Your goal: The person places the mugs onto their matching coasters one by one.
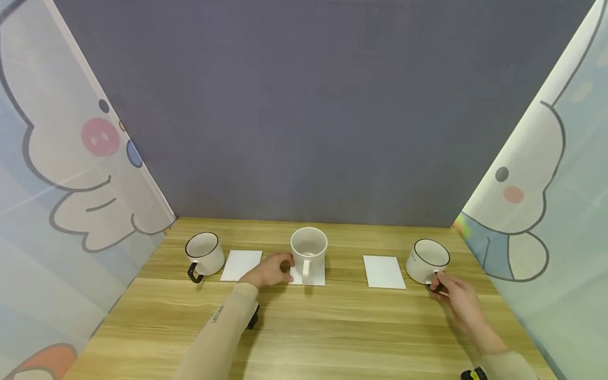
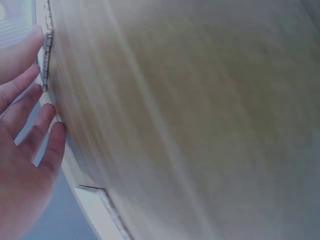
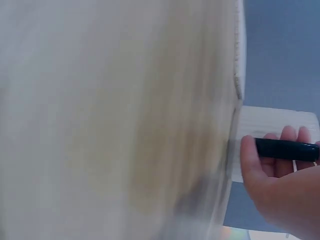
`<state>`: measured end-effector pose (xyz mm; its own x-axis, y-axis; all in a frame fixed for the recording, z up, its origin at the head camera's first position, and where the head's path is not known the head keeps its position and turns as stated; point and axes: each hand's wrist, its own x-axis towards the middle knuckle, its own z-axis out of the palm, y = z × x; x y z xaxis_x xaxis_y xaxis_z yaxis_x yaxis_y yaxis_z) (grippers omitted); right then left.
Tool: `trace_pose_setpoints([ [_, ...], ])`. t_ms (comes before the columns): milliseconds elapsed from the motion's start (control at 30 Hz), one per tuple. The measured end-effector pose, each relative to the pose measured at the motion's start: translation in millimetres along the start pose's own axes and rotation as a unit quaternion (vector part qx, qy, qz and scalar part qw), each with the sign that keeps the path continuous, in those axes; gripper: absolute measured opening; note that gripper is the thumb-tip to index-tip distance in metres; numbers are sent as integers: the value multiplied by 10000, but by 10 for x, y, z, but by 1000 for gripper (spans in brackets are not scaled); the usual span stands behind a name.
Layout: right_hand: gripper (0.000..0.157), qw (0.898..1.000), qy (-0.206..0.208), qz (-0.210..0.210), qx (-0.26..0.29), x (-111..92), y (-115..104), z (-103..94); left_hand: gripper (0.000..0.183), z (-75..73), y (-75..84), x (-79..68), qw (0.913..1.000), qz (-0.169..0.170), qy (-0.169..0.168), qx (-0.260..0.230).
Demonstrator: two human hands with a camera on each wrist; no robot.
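A plain white mug (image 1: 309,247) stands upright on the middle white square coaster (image 1: 320,278), its handle toward me. Beside its left wall is my left hand (image 1: 267,271), thumb and fingers spread and loosely bent; whether they touch the mug or the coaster is hard to tell. In the left wrist view, that hand (image 2: 27,145) reaches beside a coaster edge with its fingers extended. On the right, a white enamel-style mug (image 1: 418,268) with a black rim stands on the table. My right hand (image 1: 459,300) grips its black handle (image 3: 286,149), fingers curled behind it.
At the left stands a matching black-rimmed mug (image 1: 211,262), next to a white coaster (image 1: 241,265). Another coaster (image 1: 385,272) lies just left of the right mug. A grey panel (image 1: 304,116) rises behind the wooden table (image 1: 332,338), with cartoon-print curtains (image 1: 57,253) at the sides.
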<state>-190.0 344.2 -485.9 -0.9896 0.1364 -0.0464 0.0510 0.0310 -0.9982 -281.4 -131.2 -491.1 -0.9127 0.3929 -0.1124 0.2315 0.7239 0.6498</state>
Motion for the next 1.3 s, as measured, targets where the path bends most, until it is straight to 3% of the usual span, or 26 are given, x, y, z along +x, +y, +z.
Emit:
trace_pose_setpoints([
  [200,42,9997,104,216,-108,8,-26,15,30,-4,20,15,9997,94,0,227],
  [533,43,9999,65,124,-20,14,-59,13,26,31,45,30,9977,204,210,611],
  [933,41,9992,193,204,-283,15,-67,65,18,-49,231,-174,9936,201,525,984],
  [1067,39,9992,197,227,-279,29,-68,88,19,-135,308,-266,9874,289,724,1376],
  [1300,39,9988,327,224,-296,15,-103,103,16,-263,445,-391,9671,421,1327,2128],
])
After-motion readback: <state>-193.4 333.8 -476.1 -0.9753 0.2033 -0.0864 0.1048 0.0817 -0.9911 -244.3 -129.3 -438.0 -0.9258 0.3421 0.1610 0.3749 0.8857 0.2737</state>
